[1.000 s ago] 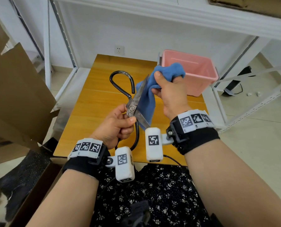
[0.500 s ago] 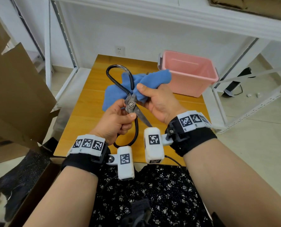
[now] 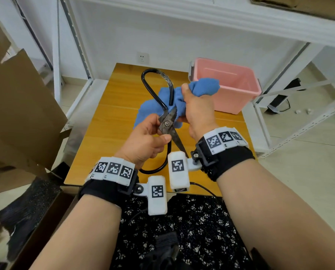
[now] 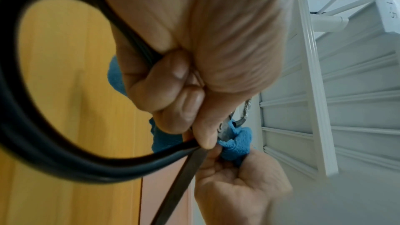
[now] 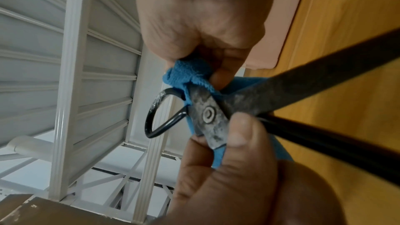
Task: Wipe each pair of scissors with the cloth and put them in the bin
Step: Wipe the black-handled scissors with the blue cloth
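We hold the scissors (image 3: 166,123) in the air between both hands, over the near half of the wooden table (image 3: 112,133), blades pointing back toward our body and the black loop handles pointing away and downward. Our left hand (image 3: 145,141) has its fingers curled round the scissors at the pivot, thumb pressed just below the rivet, with one handle loop passing under the palm. Our right hand (image 3: 197,112) is closed on the bunched blue cloth (image 3: 203,87) and presses it against the metal just beyond the pivot, at the root of the far handle; the rest of the cloth hangs loose behind the left hand's fingertips. The pink bin (image 3: 229,88) stands on the table beyond the right hand, apart from it; from here its inside looks empty, though the bottom is partly hidden. Judgement on handling: the scissors are forged steel, stiff and probably fairly heavy, with a dull mottled surface that should not slip much; the edges and point are the hazard. The pivot and handle loops are the safe places to grip, keeping the blades closed. The cloth is soft and limp, conforms to the metal and needs only a light squeeze. Wiping appears to be under way; binning remains.
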The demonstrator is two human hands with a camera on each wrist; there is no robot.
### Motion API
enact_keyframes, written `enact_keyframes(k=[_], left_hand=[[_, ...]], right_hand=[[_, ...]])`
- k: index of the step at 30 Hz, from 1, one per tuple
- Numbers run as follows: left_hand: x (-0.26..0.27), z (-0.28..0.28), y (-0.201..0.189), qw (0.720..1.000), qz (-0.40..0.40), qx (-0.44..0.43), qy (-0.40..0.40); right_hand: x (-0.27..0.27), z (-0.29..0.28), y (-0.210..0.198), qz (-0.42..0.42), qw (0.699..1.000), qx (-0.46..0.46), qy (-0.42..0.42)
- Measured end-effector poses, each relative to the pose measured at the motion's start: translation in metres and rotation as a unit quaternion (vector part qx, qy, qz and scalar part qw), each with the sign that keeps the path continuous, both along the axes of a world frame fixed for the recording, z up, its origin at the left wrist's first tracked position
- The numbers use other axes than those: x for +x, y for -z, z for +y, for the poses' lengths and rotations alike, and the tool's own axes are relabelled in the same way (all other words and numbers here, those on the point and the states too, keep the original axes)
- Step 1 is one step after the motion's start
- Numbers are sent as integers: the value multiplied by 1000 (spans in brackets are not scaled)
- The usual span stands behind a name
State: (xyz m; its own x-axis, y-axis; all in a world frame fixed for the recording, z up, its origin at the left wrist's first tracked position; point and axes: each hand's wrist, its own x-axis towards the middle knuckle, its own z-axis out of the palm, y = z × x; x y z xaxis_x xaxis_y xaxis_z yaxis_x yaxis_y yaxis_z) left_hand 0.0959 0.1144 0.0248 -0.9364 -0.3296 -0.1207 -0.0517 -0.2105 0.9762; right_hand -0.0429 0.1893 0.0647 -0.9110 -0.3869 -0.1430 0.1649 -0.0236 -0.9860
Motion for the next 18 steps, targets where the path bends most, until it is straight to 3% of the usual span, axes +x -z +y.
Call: enact_keyframes(k=[5,12,16,18], left_hand=[[0,-8,5,999,3,36,-4],[2,-5,7,998,17,61,18],[2,0,5,998,14,45,32],[2,1,6,999,10,40,34]], right_hand=[[1,5,-1,11,994,-10,-108],[5,0,-2,81,996,21,-16],[2,2,-4,53,997,42,45],[0,5,-7,42,998,45,33]])
